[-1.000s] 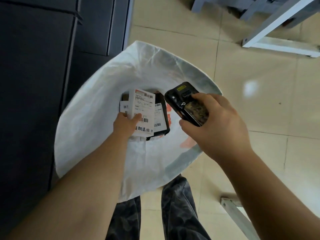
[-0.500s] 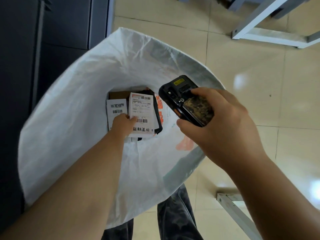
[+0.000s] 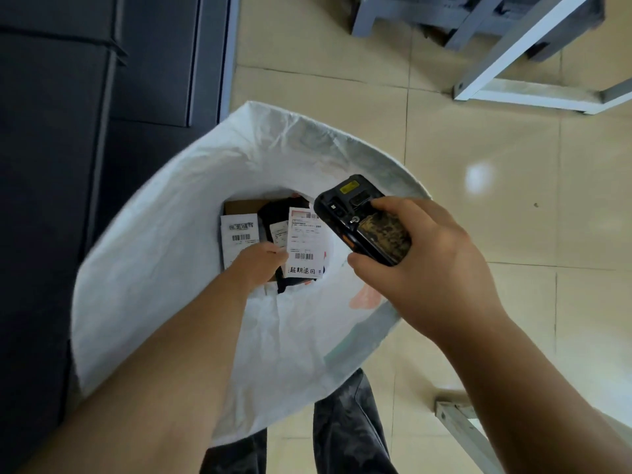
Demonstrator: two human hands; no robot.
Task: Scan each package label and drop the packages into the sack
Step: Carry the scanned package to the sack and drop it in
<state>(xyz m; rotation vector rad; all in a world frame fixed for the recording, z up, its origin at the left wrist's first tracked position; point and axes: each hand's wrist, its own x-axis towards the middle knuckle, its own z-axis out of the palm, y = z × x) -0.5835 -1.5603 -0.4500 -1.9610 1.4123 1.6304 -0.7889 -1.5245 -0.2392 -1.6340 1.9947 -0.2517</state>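
White sack [image 3: 164, 268]: stood open on the tiled floor [image 3: 478, 285], mouth wide, with packages seen at its bottom.

Left hand [image 3: 258, 266]: reached down into the sack, fingers curled; the lower left edge of a white-labelled package [image 3: 305, 246] is pinched between thumb and fingers. The label is turned upward, a barcode and a handwritten line being legible near its lower edge.

Other packages: a black pouch [image 3: 278, 217] lies beneath and to the left of the held package; a brown box with a white label [image 3: 239, 234] lies further left, at the bottom of the sack.

Right hand [image 3: 420, 265]: closed round a black handheld scanner [image 3: 362, 220], thumb beneath, fingers wrapped over the top. The scanner is held above the sack's right side, just beside the held label, its far end pointing away to the left.

Surroundings: dark cabinets [image 3: 68, 165] at left; a white metal frame [image 3: 513, 63] at far right; dark trouser legs [image 3: 349, 429] at the near edge.
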